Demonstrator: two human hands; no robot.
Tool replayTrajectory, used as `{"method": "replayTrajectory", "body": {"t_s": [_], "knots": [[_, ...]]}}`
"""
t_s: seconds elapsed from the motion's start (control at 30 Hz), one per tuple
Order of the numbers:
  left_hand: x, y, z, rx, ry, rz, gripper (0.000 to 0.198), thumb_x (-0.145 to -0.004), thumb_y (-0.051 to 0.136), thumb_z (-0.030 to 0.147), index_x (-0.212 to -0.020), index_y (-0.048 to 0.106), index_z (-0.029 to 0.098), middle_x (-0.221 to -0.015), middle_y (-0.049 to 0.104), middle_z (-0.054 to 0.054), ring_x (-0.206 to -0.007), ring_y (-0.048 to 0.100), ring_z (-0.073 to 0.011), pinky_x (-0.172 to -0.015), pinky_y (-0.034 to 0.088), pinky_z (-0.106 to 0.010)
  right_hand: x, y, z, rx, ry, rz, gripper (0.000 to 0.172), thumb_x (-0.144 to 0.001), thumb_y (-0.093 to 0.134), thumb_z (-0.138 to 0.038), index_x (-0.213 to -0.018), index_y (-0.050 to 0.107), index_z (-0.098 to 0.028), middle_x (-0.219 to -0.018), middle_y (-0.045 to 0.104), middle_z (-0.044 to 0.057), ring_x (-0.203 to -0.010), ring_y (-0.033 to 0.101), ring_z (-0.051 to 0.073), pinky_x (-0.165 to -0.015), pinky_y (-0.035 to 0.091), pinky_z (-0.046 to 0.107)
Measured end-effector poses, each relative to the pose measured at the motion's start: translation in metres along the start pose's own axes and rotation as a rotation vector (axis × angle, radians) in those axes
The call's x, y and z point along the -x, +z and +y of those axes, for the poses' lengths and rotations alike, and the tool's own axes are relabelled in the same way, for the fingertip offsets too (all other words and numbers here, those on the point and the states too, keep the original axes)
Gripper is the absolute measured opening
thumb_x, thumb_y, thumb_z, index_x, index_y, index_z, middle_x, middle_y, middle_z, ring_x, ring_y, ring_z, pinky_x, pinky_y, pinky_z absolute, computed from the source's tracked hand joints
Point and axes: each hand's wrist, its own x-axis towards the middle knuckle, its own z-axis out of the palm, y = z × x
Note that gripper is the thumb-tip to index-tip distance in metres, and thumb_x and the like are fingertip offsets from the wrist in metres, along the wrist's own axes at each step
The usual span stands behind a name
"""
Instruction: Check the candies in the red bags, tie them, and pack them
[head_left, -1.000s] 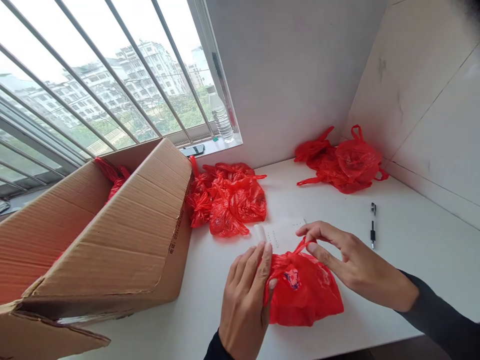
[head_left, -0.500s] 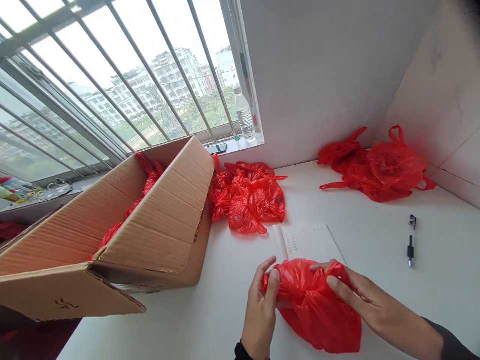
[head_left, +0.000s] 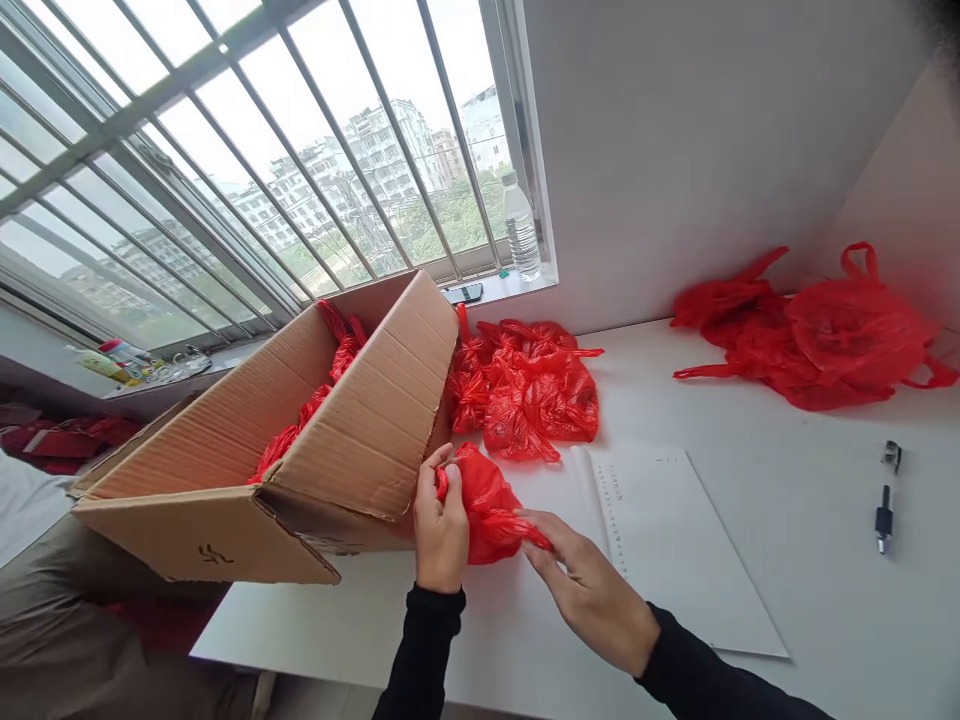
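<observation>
Between my two hands is a red plastic bag (head_left: 486, 495), gathered into a bundle above the white table. My left hand (head_left: 441, 520) is closed on its left side, beside the corner of the cardboard box (head_left: 360, 440). My right hand (head_left: 581, 575) pinches the twisted end of the bag on the right. What the bag contains is hidden. Several knotted red bags (head_left: 525, 390) sit behind it against the box, and more red bags (head_left: 304, 415) lie inside the box.
An open notebook (head_left: 675, 540) lies right of my hands, with a pen (head_left: 885, 510) farther right. A pile of red plastic bags (head_left: 825, 335) rests by the wall. On the windowsill stand a water bottle (head_left: 521, 228) and a phone (head_left: 463, 293).
Both hands have carried the red bag left toward the box, uncovering the notebook. The bag looks more compact, its loose end now bunched in my right hand. The view has shifted left.
</observation>
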Motion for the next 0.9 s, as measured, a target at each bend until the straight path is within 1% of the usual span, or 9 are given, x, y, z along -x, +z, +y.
{"method": "replayTrajectory", "body": {"t_s": [0.1,0.17,0.23,0.33,0.4,0.5,0.6,0.73,0.9], "knots": [[0.014,-0.005,-0.024,-0.028,-0.032,0.029,0.054,-0.092,0.062,0.046,-0.138,0.05,0.019,-0.139,0.058,-0.016,-0.133,0.051,-0.0291,-0.114,0.037,-0.045,0.009,0.008,0.011,0.071,0.027,-0.018,0.033,-0.102,0.043,-0.038,-0.125,0.062,-0.023,-0.131,0.061,0.012,-0.125,0.056,0.026,-0.111,0.043,0.046],[0.022,-0.007,-0.035,-0.026,-0.071,0.018,0.053,-0.093,0.059,0.05,-0.136,0.053,0.02,-0.14,0.058,-0.017,-0.135,0.051,-0.0299,-0.113,0.038,-0.046,0.018,0.008,0.013,0.107,0.067,-0.03,0.033,-0.102,0.044,-0.04,-0.123,0.061,-0.022,-0.136,0.056,0.013,-0.126,0.055,0.027,-0.112,0.042,0.047],[0.023,-0.007,-0.039,-0.019,-0.093,0.002,0.049,-0.092,0.059,0.054,-0.128,0.061,0.02,-0.138,0.061,-0.015,-0.134,0.052,-0.0301,-0.114,0.037,-0.044,0.023,0.007,0.012,0.127,0.086,-0.056,0.03,-0.101,0.045,-0.042,-0.117,0.062,-0.023,-0.135,0.055,0.013,-0.124,0.056,0.027,-0.11,0.045,0.046],[0.009,-0.002,-0.04,0.013,-0.111,0.0,0.048,-0.087,0.066,0.058,-0.115,0.07,0.019,-0.128,0.068,-0.012,-0.127,0.058,-0.03,-0.11,0.04,-0.04,0.024,0.004,0.008,0.146,0.062,-0.087,0.026,-0.102,0.043,-0.041,-0.1,0.063,-0.023,-0.124,0.057,0.01,-0.119,0.057,0.026,-0.104,0.048,0.043],[-0.003,0.004,-0.04,0.062,-0.154,-0.019,0.052,-0.082,0.07,0.059,-0.108,0.071,0.015,-0.114,0.074,-0.013,-0.114,0.065,-0.0298,-0.102,0.047,-0.038,0.022,0.003,0.007,0.154,0.057,-0.087,0.027,-0.103,0.041,-0.04,-0.094,0.061,-0.023,-0.118,0.058,0.009,-0.114,0.058,0.025,-0.1,0.049,0.041],[-0.019,0.011,-0.044,0.16,-0.246,-0.115,0.055,-0.079,0.071,0.062,-0.101,0.072,0.012,-0.092,0.077,-0.012,-0.09,0.072,-0.0273,-0.083,0.055,-0.037,0.019,0.0,0.01,0.144,0.06,-0.087,0.03,-0.103,0.039,-0.042,-0.09,0.058,-0.023,-0.112,0.059,0.007,-0.105,0.06,0.023,-0.093,0.05,0.037],[-0.028,0.014,-0.051,0.212,-0.298,-0.188,0.046,-0.084,0.071,0.056,-0.094,0.072,0.012,-0.086,0.075,-0.008,-0.079,0.071,-0.0216,-0.074,0.057,-0.035,0.02,-0.005,0.016,0.123,0.072,-0.097,0.037,-0.105,0.035,-0.045,-0.083,0.055,-0.024,-0.104,0.059,0.005,-0.095,0.06,0.02,-0.086,0.049,0.033],[-0.038,0.017,-0.061,0.188,-0.271,-0.129,0.034,-0.096,0.059,0.046,-0.103,0.067,0.013,-0.095,0.071,-0.005,-0.081,0.069,-0.0167,-0.074,0.058,-0.036,0.027,-0.009,0.03,0.141,0.129,-0.117,0.047,-0.106,0.027,-0.048,-0.073,0.049,-0.023,-0.09,0.058,0.002,-0.085,0.057,0.018,-0.08,0.045,0.031],[-0.061,0.028,-0.062,0.014,-0.141,-0.01,0.031,-0.096,0.06,0.042,-0.104,0.067,0.013,-0.097,0.069,-0.004,-0.084,0.068,-0.018,-0.076,0.057,-0.036,0.033,0.0,0.043,0.236,0.149,-0.119,0.046,-0.107,0.023,-0.049,-0.076,0.046,-0.023,-0.08,0.055,0.002,-0.078,0.054,0.018,-0.073,0.044,0.032]]}}
